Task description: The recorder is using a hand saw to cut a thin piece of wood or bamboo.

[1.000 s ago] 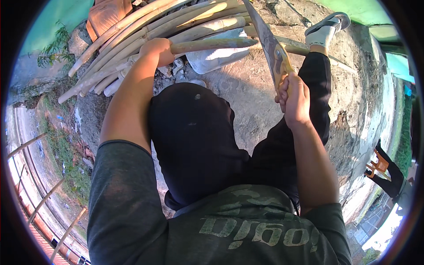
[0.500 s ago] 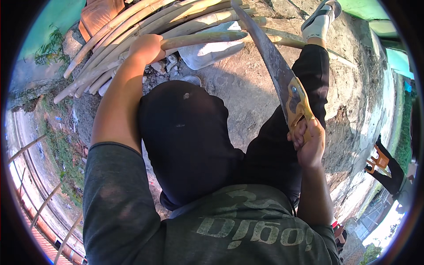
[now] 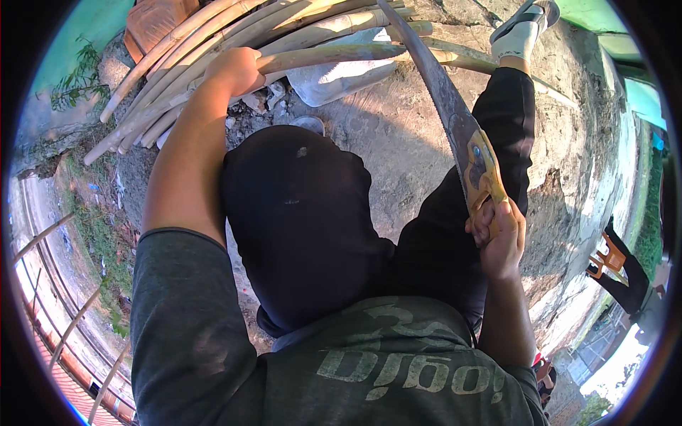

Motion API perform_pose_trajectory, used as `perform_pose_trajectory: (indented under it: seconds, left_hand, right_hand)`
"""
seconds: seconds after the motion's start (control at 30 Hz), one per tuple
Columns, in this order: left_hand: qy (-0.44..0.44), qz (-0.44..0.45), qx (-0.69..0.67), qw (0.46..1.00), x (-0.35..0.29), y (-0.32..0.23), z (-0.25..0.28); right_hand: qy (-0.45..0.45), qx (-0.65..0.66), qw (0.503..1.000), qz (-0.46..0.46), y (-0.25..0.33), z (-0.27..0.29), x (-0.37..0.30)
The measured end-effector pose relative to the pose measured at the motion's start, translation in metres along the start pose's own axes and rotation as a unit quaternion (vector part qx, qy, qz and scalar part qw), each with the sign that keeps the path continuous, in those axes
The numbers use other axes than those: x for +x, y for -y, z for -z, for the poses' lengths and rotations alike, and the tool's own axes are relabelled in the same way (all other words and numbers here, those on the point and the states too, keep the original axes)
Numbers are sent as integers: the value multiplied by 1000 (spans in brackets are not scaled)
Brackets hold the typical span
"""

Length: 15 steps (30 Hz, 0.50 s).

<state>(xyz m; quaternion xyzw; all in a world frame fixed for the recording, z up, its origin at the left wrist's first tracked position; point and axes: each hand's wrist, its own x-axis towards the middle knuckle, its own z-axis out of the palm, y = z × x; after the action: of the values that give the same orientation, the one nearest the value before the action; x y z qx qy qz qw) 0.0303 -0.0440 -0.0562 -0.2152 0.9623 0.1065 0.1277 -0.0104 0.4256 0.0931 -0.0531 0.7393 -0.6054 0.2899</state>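
Long, pale tan bamboo pole [image 3: 327,57], upper middle of view, lies roughly crosswise, its right end just beside the blade of a curved handsaw [image 3: 440,92] with grey toothed metal and a yellow-tan handle; cannot tell if blade and pole touch. Left hand [image 3: 234,69] on the pole, fingers wrapped round it, closed grip. Right hand [image 3: 501,238] has fingers curled tight round the saw handle; blade points up and slightly left, teeth along its left edge.

Pile of pale bamboo poles [image 3: 177,53] just beyond the left hand, fanned toward lower left. Whitish translucent plastic item [image 3: 341,84] partly under the held pole, on rough grey concrete ground [image 3: 419,153]. Grey rubble [image 3: 264,101] near the left wrist; small round silvery item [image 3: 310,124] behind the black-trousered knee [image 3: 298,184], partly hidden. Orange-brown block-like object [image 3: 156,28] at upper left beside the pile. Wearer's right foot in white sock and grey sandal [image 3: 529,25], upper right. Far right: orange plastic stool [image 3: 609,260] next to another person's dark-clothed legs [image 3: 631,287].
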Motion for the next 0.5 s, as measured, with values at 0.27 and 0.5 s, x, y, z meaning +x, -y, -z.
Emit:
perform_pose_trajectory:
  seconds: [0.27,0.5]
  left_hand:
    - [61,29,15,998,2,-11,6]
    - [69,25,14,997,-1,-7,12]
  right_hand:
    - [25,10,1000,5,-1,-30,59]
    - [10,-43,999,4,-5,-12,28]
